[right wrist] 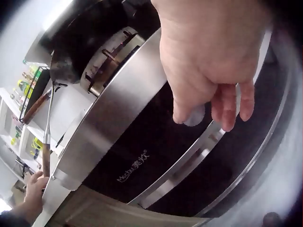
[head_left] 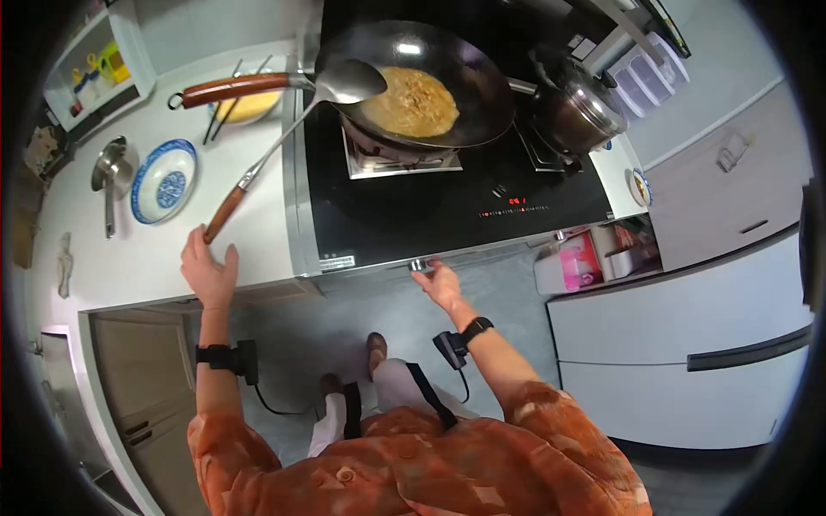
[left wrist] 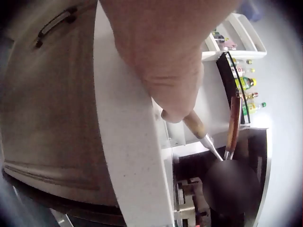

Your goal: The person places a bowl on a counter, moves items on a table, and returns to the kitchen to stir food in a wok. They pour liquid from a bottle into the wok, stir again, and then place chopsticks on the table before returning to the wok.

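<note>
My left hand (head_left: 209, 271) holds the end of the wooden handle of a metal ladle (head_left: 351, 82), over the counter beside the stove. Its rounded head overlaps the left rim of a black wok (head_left: 482, 103). Inside the wok lies a flat, yellow-brown layer of food (head_left: 413, 103), some of it in pale liquid. My right hand (head_left: 441, 285) reaches to the stove's front edge. There, thumb and fingers pinch a round silver knob (right wrist: 195, 116) on the dark front panel.
Left of the stove are a blue-and-white bowl (head_left: 163, 182), a metal spoon (head_left: 109, 193) and chopsticks (head_left: 228, 107) across a yellow-filled dish. A lidded pot (head_left: 578, 107) stands right of the wok. The wok's wooden handle (head_left: 241, 88) juts over the counter.
</note>
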